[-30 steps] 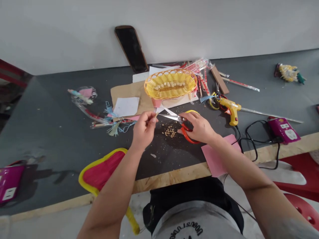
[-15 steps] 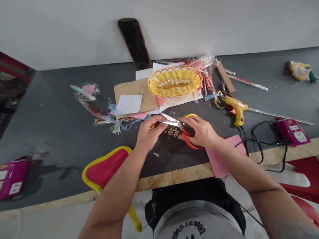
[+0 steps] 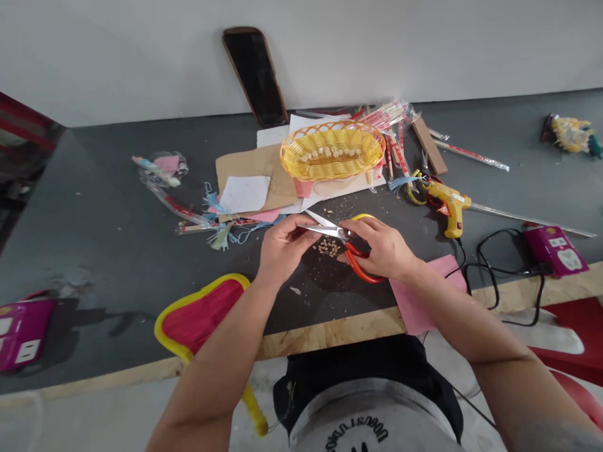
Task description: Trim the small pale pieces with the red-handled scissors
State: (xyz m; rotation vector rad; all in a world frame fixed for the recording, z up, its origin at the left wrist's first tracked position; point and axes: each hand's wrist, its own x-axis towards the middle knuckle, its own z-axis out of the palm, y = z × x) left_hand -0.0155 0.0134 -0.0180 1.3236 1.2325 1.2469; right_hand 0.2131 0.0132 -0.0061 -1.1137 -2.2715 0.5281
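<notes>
My right hand (image 3: pixel 384 247) grips a pair of scissors (image 3: pixel 360 266) with red and yellow handles, its blades parted and pointing left. At the blades, the fingers of my left hand (image 3: pixel 282 246) are pinched together; whatever small thing they hold is hidden. Beneath the scissors lies a small heap of tiny tan pieces (image 3: pixel 328 247), with crumbs scattered around it. Behind my hands, a yellow woven basket (image 3: pixel 332 171) holds several small pale clusters in a row.
A yellow glue gun (image 3: pixel 451 202) with a cord lies right of my hands. Tassels, papers and wrapped sticks spread behind. A red fan-like piece with yellow edging (image 3: pixel 202 316) is by my left forearm. A phone (image 3: pixel 257 75) leans on the wall. Pink paper (image 3: pixel 414 307) sits under my right forearm.
The view has shifted slightly. Both hands and the scissors keep nearly the same position, with the blades still parted at my left fingertips.
</notes>
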